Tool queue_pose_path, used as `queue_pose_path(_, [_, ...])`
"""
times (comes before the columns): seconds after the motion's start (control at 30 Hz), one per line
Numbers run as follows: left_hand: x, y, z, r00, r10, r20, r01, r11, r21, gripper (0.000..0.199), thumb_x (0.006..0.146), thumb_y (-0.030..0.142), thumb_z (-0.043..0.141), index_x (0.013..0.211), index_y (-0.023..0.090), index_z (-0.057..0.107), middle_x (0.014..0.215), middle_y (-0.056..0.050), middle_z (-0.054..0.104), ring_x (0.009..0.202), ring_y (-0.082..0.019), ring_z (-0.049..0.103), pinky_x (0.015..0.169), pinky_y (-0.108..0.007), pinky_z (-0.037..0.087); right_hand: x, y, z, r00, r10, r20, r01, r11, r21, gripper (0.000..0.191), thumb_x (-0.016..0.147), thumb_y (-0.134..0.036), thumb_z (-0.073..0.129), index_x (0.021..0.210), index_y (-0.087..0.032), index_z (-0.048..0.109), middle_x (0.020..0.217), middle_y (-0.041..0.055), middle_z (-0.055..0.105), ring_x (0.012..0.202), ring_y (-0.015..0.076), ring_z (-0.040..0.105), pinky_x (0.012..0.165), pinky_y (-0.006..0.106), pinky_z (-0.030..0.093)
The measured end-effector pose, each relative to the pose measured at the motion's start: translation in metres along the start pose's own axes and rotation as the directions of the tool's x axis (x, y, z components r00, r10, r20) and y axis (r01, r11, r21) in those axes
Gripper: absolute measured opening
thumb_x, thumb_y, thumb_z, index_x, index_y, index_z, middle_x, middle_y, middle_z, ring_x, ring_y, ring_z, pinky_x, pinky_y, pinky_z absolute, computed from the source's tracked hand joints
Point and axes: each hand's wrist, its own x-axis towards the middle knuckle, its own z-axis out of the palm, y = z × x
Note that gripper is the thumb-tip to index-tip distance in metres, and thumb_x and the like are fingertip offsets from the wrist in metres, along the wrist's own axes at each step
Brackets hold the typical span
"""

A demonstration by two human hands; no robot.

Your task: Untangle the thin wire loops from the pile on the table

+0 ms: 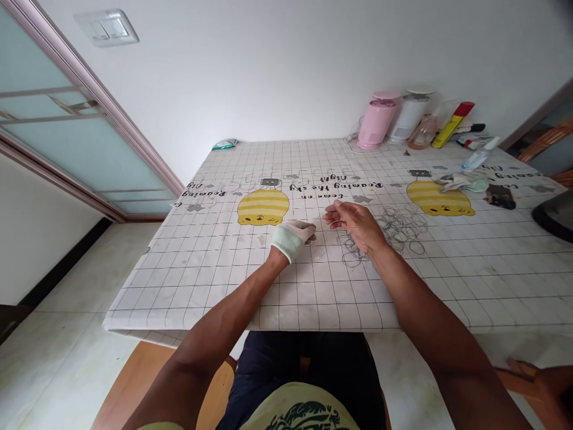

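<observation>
My left hand (297, 235), in a white glove with a pale green cuff, is closed in a pinch above the table. A thin pale wire loop (319, 255) shows just beneath its fingertips and seems to run into them. My right hand (353, 222) is bare, a short way to the right, with its fingers loosely curved and apart. A faint thin strand may lie by its fingertips; it is too fine to make out. Under and beyond the right hand spreads a tangled pile of thin grey wire loops (403, 230).
A checked tablecloth (215, 280) covers the table. At the back right stand a pink cylinder-shaped device (376, 124), a white one (406, 118) and a yellow red-capped can (452, 126). A crumpled glove (465, 181), a spray bottle (481, 154) and a black object (500, 196) lie right.
</observation>
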Motion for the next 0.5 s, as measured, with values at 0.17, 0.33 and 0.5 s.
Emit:
queue_pose_path(0.17, [-0.006,0.003,0.001,0.995,0.063,-0.082,-0.056,0.995,0.089,0.030,0.091,0.038,0.057,0.074,0.021,0.073,0.073,0.000,0.073,0.070,-0.014,0.066,0.066,-0.024,0.049,-0.004,-0.004,-0.001,0.992,-0.125,0.013,0.125,0.975,-0.186,0.046,0.093,-0.065,0.067,0.104,-0.022,0.078,0.103,0.0110,0.079,0.095,0.0254,0.073,0.083,0.041,0.062])
queue_pose_path(0.33, [-0.012,0.009,0.001,0.989,0.142,-0.046,-0.130,0.972,0.194,0.031,0.091,0.036,0.054,0.070,0.021,0.072,0.071,0.001,0.072,0.073,-0.014,0.065,0.067,-0.024,0.046,-0.009,0.001,0.009,0.983,-0.148,0.107,0.178,0.912,-0.371,0.028,0.090,-0.048,0.075,0.105,-0.024,0.077,0.097,0.0062,0.078,0.090,0.0233,0.074,0.083,0.042,0.062])
queue_pose_path(0.5, [-0.011,0.013,0.000,0.993,0.110,-0.043,-0.102,0.984,0.146,0.024,0.088,0.032,0.058,0.089,0.023,0.079,0.075,0.002,0.075,0.079,-0.016,0.069,0.074,-0.025,0.049,-0.009,-0.002,0.010,0.986,-0.145,0.083,0.164,0.934,-0.318,0.025,0.092,-0.046,0.073,0.096,-0.021,0.076,0.079,0.0046,0.075,0.071,0.0190,0.070,0.071,0.036,0.062])
